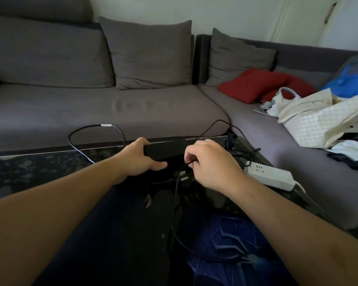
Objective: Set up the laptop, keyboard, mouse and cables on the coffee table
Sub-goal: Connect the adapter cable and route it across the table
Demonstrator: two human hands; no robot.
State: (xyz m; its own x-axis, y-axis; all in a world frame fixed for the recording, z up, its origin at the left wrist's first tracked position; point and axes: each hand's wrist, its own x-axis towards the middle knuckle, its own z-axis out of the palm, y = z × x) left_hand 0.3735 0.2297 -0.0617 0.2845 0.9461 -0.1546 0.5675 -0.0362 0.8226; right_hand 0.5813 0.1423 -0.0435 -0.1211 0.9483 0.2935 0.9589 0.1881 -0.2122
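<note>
A black laptop [165, 150] lies near the far edge of the dark glossy coffee table [39, 168]. My left hand [140, 159] grips its left side, thumb underneath. Just to the right, my right hand [211, 162] pinches a thin black cable [175, 195] that runs down toward me over a blue patterned mouse pad [225, 244]. Two small metal plugs [183, 176] sit by the cable below my hands. Another black cable with a white tag [95, 129] loops up behind the table on the left. Keyboard and mouse are not visible.
A white power strip [271, 176] lies on the table's right side with dark cables [244, 151] behind it. A grey corner sofa [112, 108] wraps behind and right, holding red cushions [256, 83], a white bag [281, 102], cream bags and clothes [327, 120].
</note>
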